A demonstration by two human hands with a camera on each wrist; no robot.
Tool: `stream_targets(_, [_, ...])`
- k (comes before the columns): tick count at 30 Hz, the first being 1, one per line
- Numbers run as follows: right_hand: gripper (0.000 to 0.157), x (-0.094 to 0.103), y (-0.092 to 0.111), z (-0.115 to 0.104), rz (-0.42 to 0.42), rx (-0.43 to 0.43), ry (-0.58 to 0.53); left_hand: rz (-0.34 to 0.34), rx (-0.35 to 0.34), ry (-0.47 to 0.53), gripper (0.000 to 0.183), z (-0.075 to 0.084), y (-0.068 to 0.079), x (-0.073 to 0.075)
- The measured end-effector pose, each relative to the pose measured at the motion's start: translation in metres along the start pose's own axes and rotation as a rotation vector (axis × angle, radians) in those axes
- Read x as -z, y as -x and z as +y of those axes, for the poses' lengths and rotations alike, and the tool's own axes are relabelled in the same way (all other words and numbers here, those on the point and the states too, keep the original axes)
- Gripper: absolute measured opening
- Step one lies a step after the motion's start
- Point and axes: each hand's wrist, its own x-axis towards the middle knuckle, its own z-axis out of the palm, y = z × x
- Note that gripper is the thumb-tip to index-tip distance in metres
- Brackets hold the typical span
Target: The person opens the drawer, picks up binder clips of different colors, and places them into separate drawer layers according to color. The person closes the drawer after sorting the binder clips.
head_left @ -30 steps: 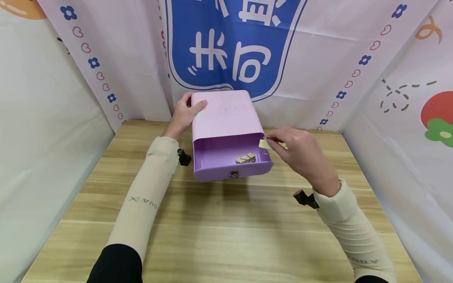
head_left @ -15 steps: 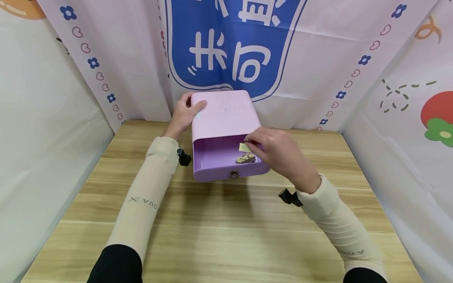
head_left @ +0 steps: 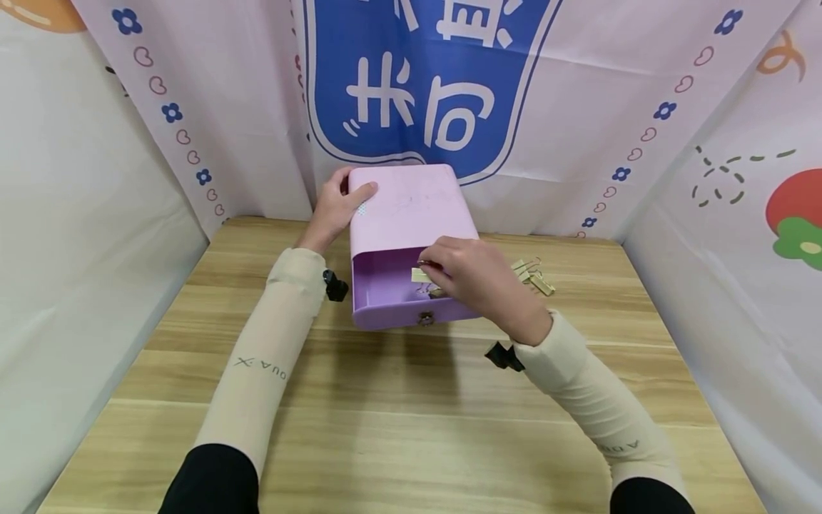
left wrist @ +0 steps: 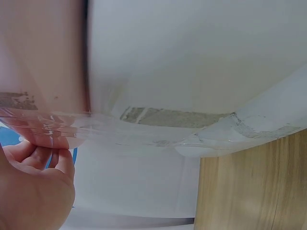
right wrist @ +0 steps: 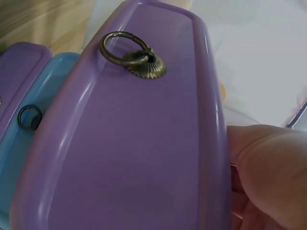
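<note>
A small chest with a pink top [head_left: 411,207] stands at the back of the table, its purple top drawer [head_left: 385,316] pulled out. My left hand [head_left: 334,213] grips the chest's back left corner, thumb on top. Over the drawer's opening, my right hand [head_left: 484,282] pinches a pale yellow binder clip [head_left: 420,275] with wire handles. Another binder clip [head_left: 437,293] lies in the drawer, mostly covered by that hand. The right wrist view shows the drawer front [right wrist: 129,143] with its brass ring pull [right wrist: 125,49] close up; fingertips there are hidden behind it.
Several yellow binder clips [head_left: 539,280] lie on the wooden table [head_left: 411,428] right of the chest. Below the top drawer sit a blue drawer [right wrist: 53,76] and another purple drawer [right wrist: 21,64], both pushed in. A printed cloth [head_left: 565,121] hangs behind.
My right hand has carried its binder clip leftward from the drawer's right edge to above its middle, uncovering the clips on the table. My left hand stays on the chest.
</note>
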Motion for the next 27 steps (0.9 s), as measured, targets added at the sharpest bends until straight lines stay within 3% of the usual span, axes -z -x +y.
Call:
stream_targets(13, [0.015, -0.005, -0.014, -0.005, -0.180, -0.103, -0.004, 0.002, 0.002, -0.015, 0.074, -0.001, 0.000, 0.000])
stream_targets(19, [0.015, -0.003, -0.014, -0.006, -0.164, -0.084, -0.015, 0.004, 0.001, -0.020, 0.075, -0.001, 0.000, 0.000])
stream_targets(27, [0.020, 0.011, -0.006, -0.002, -0.071, -0.065, -0.015, 0.003, -0.008, -0.008, 0.074, -0.001, -0.001, 0.000])
